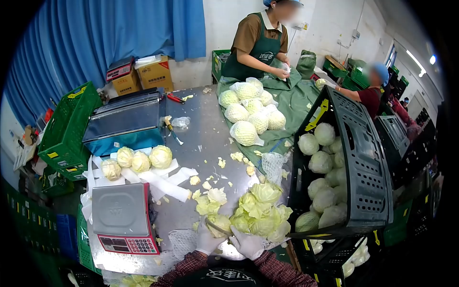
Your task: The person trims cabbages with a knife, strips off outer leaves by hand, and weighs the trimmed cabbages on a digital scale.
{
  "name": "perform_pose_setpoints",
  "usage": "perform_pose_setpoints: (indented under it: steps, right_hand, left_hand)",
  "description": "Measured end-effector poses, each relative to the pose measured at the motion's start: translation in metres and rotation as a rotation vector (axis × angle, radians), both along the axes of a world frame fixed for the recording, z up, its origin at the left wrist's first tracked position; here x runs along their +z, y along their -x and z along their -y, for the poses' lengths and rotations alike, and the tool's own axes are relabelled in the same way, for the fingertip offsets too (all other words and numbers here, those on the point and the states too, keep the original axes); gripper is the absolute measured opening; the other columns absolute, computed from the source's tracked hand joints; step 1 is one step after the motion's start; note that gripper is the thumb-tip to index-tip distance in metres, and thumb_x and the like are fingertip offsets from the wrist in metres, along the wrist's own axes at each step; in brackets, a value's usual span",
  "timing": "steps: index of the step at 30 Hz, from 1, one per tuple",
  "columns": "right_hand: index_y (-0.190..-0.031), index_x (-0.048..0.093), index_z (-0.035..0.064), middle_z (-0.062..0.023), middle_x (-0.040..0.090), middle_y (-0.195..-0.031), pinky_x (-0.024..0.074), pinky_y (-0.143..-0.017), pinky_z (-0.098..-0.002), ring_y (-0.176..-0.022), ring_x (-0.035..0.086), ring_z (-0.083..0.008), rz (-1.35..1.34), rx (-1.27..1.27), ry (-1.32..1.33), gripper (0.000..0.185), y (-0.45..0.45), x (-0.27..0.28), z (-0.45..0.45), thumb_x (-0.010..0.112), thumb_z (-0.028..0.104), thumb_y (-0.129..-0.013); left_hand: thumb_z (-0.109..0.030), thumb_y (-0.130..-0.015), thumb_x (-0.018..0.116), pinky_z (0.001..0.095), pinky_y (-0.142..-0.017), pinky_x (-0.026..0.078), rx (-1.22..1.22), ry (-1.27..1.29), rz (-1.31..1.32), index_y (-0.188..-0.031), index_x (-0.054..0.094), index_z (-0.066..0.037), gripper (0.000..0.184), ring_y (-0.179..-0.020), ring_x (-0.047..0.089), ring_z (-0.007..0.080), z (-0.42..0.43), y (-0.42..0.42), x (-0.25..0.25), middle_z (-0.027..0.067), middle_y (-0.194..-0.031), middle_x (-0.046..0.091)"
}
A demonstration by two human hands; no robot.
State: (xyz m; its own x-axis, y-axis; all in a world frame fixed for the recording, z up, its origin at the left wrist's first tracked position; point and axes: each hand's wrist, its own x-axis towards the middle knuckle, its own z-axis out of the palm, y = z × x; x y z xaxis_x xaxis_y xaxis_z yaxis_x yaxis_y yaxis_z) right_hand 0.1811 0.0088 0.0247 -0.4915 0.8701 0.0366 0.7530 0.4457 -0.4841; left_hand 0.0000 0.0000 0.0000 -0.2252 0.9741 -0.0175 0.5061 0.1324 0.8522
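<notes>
Left hand: white-gloved left hand (208, 240) against the left side of a pale cabbage head (221, 221); I cannot tell how tightly its fingers are closed
Right hand: white-gloved right hand (247, 243), slightly apart from the left, at the near right side of that head; its grip cannot be told
Cabbage head: between and just beyond the two hands, a thin dark curved strip across it, too unclear to name
Leaf pile: loose green leaves (260, 209) just beyond the right hand
White netting: one piece (184, 241) beside the left wrist, another (273, 167) beyond the leaves
Scale: red-and-grey scale (119, 204), left of the left hand
Four heads: row of cabbages (140, 161) on white strips (165, 185), beyond the scale from the hands
Netted heads: heap (258, 122) on green cloth (292, 101), well beyond both hands
Black crate: tilted crate (366, 165), right of the right hand, holding wrapped heads (322, 201)
Co-worker: another person's hands (281, 73) at the far side, beyond the netted heap
</notes>
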Motion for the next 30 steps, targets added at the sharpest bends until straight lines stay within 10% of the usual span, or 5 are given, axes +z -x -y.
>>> perform_pose_setpoints:
  steps: [9, 14, 19, 25, 30]
  right_hand:
    - [-0.130, 0.049, 0.0064, -0.0147, 0.065, -0.077, 0.0488, -0.052, -0.0412, -0.058, 0.062, -0.0315, 0.014, -0.079, -0.010, 0.046, 0.007, -0.027, -0.009, 0.051, 0.033, -0.093]
    - [-0.132, 0.047, 0.0043, -0.0172, 0.062, -0.072, 0.0462, -0.047, -0.0395, -0.054, 0.060, -0.0316, -0.410, -0.694, -0.152, 0.045, -0.020, 0.015, -0.076, 0.052, 0.028, -0.094]
    - [-0.141, 0.034, 0.0070, -0.0165, 0.060, -0.114, 0.0508, -0.079, -0.0373, -0.094, 0.062, -0.0308, -0.076, -0.379, 0.006, 0.086, 0.013, 0.031, -0.041, 0.071, 0.049, -0.077]
    - [-0.137, 0.043, 0.0082, -0.0127, 0.057, -0.119, 0.0505, -0.081, -0.0346, -0.097, 0.062, -0.0269, -0.474, -0.281, 0.131, 0.088, 0.021, -0.011, -0.032, 0.076, 0.053, -0.068]
    - [-0.126, 0.055, 0.0130, -0.0110, 0.060, -0.113, 0.0512, -0.076, -0.0346, -0.094, 0.063, -0.0269, -0.190, -0.134, 0.201, 0.066, 0.037, 0.013, -0.025, 0.070, 0.052, -0.074]
  left_hand:
    - [-0.024, -0.056, 0.087, 0.0394, -0.102, 0.038, -0.119, -0.047, 0.089, -0.134, 0.030, 0.007, 0.101, -0.119, 0.042, 0.0391, -0.005, 0.007, -0.023, 0.0241, -0.125, 0.042]
    - [-0.029, -0.058, 0.086, 0.0429, -0.109, 0.029, -0.219, -0.093, -0.114, -0.137, 0.025, 0.008, 0.107, -0.127, 0.035, 0.0406, 0.023, -0.004, -0.008, 0.0273, -0.135, 0.036]
    - [-0.037, -0.059, 0.084, 0.0449, -0.111, 0.025, -0.221, -0.073, -0.114, -0.143, 0.019, 0.005, 0.115, -0.133, 0.028, 0.0423, 0.010, 0.009, -0.019, 0.0287, -0.142, 0.028]
    - [-0.038, -0.056, 0.086, 0.0479, -0.110, 0.026, -0.215, 0.072, -0.258, -0.144, 0.019, 0.000, 0.117, -0.131, 0.029, 0.0426, 0.048, 0.025, -0.013, 0.0271, -0.141, 0.026]
    - [-0.036, -0.055, 0.088, 0.0433, -0.106, 0.033, -0.141, 0.082, 0.141, -0.144, 0.017, 0.001, 0.120, -0.127, 0.037, 0.0390, 0.039, 0.008, -0.021, 0.0269, -0.138, 0.030]
